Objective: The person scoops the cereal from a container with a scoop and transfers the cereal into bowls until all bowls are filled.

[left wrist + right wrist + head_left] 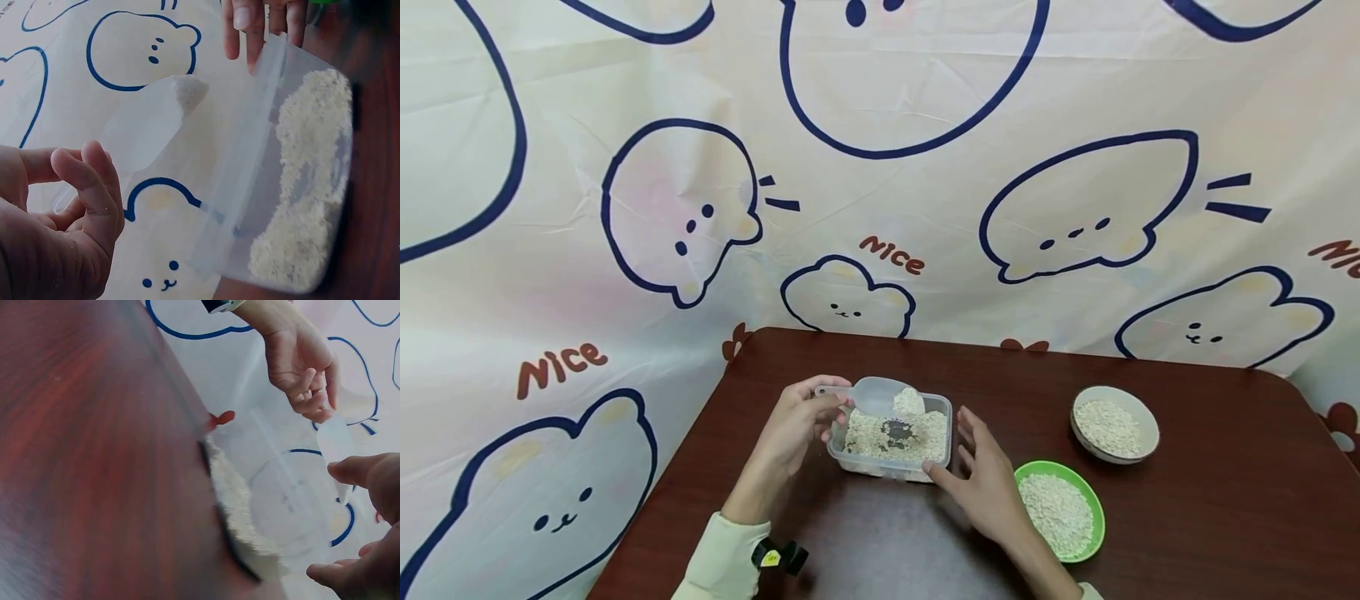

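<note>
A translucent plastic scoop (874, 393) is pinched by its handle in my left hand (797, 421). White oat-like flakes (908, 402) lie at the scoop's far end, which is raised above a clear rectangular container (880, 470). More of these flakes (312, 125) cover much of the container's bottom, with a bare patch in the middle. At the container's right end is my right hand (981, 475), its thumb by the near corner and its fingers spread along the side. Whether they touch the wall I cannot tell.
A green bowl (1099, 521) of white flakes stands right of my right hand, close to the forearm. Behind it, farther right, is a white bowl (1152, 421) of flakes. The brown table (1225, 500) ends at a patterned cloth (955, 200) behind.
</note>
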Available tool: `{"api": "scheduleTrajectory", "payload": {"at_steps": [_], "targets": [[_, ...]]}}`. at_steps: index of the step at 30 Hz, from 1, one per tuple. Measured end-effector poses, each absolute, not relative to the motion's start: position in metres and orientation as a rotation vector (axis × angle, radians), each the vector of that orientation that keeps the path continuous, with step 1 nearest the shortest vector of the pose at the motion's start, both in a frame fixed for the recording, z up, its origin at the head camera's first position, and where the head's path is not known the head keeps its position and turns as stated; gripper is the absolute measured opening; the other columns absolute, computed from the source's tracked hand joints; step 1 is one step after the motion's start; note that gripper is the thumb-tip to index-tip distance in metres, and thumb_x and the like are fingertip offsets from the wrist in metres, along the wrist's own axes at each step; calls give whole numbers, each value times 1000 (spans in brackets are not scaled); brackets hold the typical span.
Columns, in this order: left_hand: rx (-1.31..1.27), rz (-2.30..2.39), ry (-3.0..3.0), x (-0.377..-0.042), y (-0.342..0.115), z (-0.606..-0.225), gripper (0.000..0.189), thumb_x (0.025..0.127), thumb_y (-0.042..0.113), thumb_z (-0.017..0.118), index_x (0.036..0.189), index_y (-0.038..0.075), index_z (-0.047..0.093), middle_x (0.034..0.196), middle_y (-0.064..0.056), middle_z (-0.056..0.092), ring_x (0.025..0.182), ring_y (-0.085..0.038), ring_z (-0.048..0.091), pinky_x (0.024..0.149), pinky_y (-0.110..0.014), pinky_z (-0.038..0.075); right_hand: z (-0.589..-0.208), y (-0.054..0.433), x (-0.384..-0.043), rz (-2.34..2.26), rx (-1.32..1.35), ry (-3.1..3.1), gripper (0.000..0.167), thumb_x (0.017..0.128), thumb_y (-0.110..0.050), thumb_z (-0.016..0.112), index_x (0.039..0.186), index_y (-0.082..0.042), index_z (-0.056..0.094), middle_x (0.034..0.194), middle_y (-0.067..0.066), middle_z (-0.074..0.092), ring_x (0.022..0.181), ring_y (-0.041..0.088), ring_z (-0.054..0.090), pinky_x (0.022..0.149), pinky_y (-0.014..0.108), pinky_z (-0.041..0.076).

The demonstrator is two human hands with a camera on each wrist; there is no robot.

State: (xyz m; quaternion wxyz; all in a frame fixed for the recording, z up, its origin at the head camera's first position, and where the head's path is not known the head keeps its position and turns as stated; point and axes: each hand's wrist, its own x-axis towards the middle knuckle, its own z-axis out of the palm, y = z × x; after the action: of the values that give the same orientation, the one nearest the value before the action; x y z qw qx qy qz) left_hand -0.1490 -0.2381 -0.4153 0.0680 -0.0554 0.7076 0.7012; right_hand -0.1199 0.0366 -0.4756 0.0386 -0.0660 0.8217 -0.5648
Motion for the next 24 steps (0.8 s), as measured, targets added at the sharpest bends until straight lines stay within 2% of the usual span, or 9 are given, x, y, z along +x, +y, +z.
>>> {"api": "scheduleTrajectory", "payload": {"at_steps": [11, 24], "targets": [[-124, 2168, 2044, -162, -205, -408, 23, 104, 12, 64, 124, 1, 70, 99, -7, 75, 72, -14, 66, 50, -20, 46, -447, 70, -116, -1745, -217, 2566, 98, 93, -22, 87, 169, -6, 26, 172, 20, 36, 159, 39, 38, 120, 42, 45], [32, 2192, 1919, -183, -145, -408, 23, 104, 9, 63, 124, 0, 68, 92, -1, 75, 68, -9, 66, 51, -19, 45, -438, 121, -117, -1676, -151, 2677, 104, 95, -33, 85, 171, -7, 19, 174, 22, 31, 161, 41, 34, 119, 39, 43]]}}
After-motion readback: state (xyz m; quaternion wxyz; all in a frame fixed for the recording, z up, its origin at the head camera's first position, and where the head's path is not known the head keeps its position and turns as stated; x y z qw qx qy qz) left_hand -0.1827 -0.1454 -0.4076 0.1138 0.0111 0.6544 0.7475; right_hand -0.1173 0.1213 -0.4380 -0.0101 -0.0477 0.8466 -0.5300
